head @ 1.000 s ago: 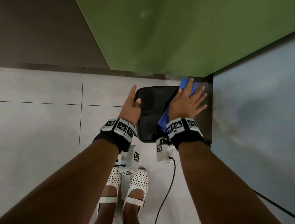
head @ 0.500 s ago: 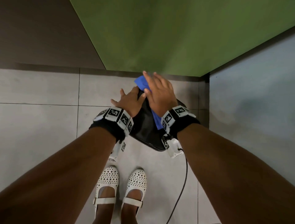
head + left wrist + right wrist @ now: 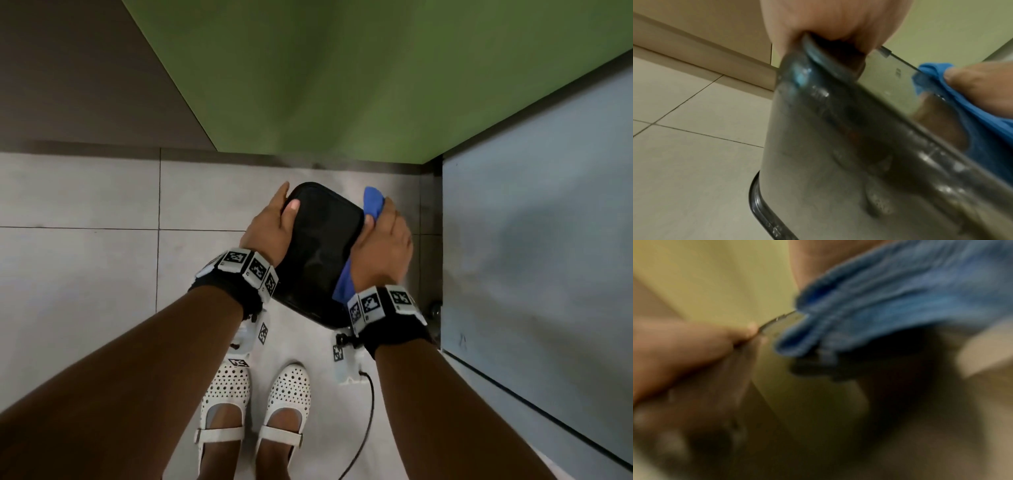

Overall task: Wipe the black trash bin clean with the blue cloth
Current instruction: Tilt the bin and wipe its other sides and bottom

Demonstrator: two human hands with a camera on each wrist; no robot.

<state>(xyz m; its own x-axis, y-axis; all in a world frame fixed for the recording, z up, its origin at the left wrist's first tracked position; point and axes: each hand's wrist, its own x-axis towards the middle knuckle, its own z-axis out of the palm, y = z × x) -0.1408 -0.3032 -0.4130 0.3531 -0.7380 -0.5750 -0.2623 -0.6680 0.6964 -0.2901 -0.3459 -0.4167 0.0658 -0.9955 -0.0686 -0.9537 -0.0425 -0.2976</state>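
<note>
The black trash bin (image 3: 318,246) stands on the tiled floor in the corner, its lid down. My left hand (image 3: 270,229) grips its left rim, thumb on the lid and fingers down the side. My right hand (image 3: 383,246) wraps the bin's right edge and presses the blue cloth (image 3: 373,202) against it; more of the cloth hangs out below the palm. The left wrist view shows the bin's glossy side (image 3: 838,154), the blue cloth (image 3: 937,84) and the right thumb over the far rim. In the blurred right wrist view, the cloth (image 3: 890,305) lies bunched over the bin (image 3: 813,402).
A green wall (image 3: 342,75) stands just behind the bin and a grey-blue panel (image 3: 534,222) to its right. A brown wall (image 3: 68,68) is at the far left. My white shoes (image 3: 257,404) and a black cable (image 3: 366,421) are on the floor (image 3: 85,274) in front.
My right hand has swept the cloth from the lid's far left corner over to the bin's right edge. My left hand has taken hold of the left rim, thumb on top.
</note>
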